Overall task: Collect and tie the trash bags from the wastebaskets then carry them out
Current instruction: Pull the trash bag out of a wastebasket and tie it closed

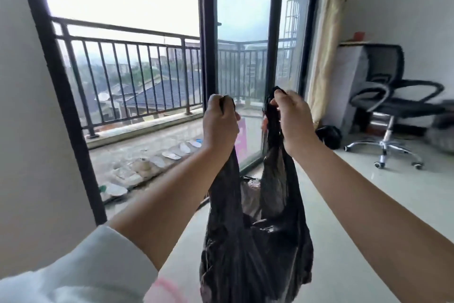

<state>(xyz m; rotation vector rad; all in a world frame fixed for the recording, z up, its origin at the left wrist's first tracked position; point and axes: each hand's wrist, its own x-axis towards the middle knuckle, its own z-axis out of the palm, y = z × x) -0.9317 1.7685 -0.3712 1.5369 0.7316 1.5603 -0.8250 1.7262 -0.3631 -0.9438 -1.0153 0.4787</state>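
Note:
A black trash bag (255,248) hangs in front of me, lifted off the floor by its two handles. My left hand (221,123) is clenched on the left handle and my right hand (292,121) on the right handle, held apart at about the same height. The bag's mouth gapes between them, with some pale trash showing inside. A second dark bag (329,135) lies on the floor by the curtain, to the right of my hands.
A sliding glass door (243,57) stands straight ahead, with a railed balcony (127,62) beyond it and insoles laid along the threshold. A black office chair (393,106) stands at the right by the wall. Pale tiled floor (368,204) spreads below.

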